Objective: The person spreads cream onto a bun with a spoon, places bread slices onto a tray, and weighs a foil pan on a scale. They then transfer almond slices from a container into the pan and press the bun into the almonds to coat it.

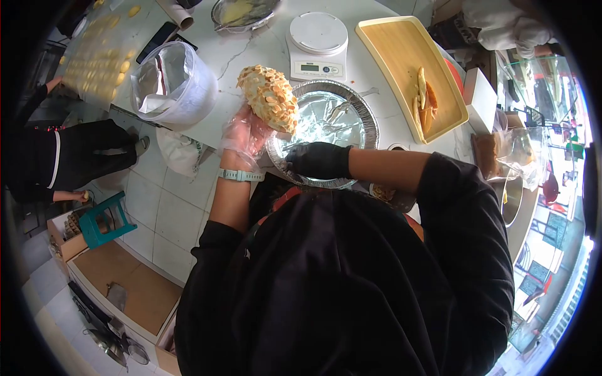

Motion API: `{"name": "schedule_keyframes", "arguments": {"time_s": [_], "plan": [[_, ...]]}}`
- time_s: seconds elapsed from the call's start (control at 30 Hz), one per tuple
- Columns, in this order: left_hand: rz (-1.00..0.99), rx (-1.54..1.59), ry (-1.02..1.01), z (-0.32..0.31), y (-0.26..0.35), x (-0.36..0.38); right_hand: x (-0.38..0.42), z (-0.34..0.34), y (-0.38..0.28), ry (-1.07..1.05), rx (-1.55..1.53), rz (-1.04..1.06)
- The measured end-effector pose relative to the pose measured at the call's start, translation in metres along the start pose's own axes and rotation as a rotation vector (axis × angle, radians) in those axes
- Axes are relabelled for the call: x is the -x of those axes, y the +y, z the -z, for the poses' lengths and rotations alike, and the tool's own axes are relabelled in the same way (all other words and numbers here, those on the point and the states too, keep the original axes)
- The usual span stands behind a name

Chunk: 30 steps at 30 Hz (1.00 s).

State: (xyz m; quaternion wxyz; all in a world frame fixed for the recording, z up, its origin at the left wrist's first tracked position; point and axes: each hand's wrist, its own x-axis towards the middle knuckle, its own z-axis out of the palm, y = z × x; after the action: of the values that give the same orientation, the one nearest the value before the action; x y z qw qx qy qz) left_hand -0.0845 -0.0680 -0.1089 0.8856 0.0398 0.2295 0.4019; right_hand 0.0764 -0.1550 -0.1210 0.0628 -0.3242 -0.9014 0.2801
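Observation:
My left hand (246, 133), in a clear plastic glove, holds up an oval bread (269, 97) thickly coated in almond flakes. The bread is tilted over the left rim of a round foil pan (369, 111). In a black glove, my right hand (320, 161) reaches over the near part of the pan. Its fingers look bunched and point left, low over the shiny pan bottom. Whatever they may hold cannot be made out. Just beyond the pan stands a white digital kitchen scale (318, 47).
A wooden tray (392, 56) with long bread pieces (426, 103) lies right. Left are a white bucket (200, 94) and a phone (157, 41); a metal bowl (254, 22) stands behind. Dough pieces (100, 62) cover the far-left table. A person (94, 150) stands there, beside a green stool (103, 219).

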Motion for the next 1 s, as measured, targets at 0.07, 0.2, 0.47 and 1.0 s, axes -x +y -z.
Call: {"name": "schedule_keyframes", "arguments": {"time_s": [0.07,0.2,0.47,1.0], "plan": [[-0.073,-0.094,0.135,-0.022,-0.003,0.005,0.004,0.007,-0.009,0.023,-0.058,-0.049],[-0.120,-0.224,0.190,-0.032,-0.009,0.006,0.005,-0.001,0.003,0.060,-0.033,-0.196],[-0.112,-0.232,0.073,-0.029,-0.018,-0.004,0.072,0.097,-0.002,0.290,-1.067,-0.512],[-0.164,-0.580,0.035,-0.063,-0.062,0.000,0.029,0.177,-0.007,0.431,-0.149,-0.419]]}}
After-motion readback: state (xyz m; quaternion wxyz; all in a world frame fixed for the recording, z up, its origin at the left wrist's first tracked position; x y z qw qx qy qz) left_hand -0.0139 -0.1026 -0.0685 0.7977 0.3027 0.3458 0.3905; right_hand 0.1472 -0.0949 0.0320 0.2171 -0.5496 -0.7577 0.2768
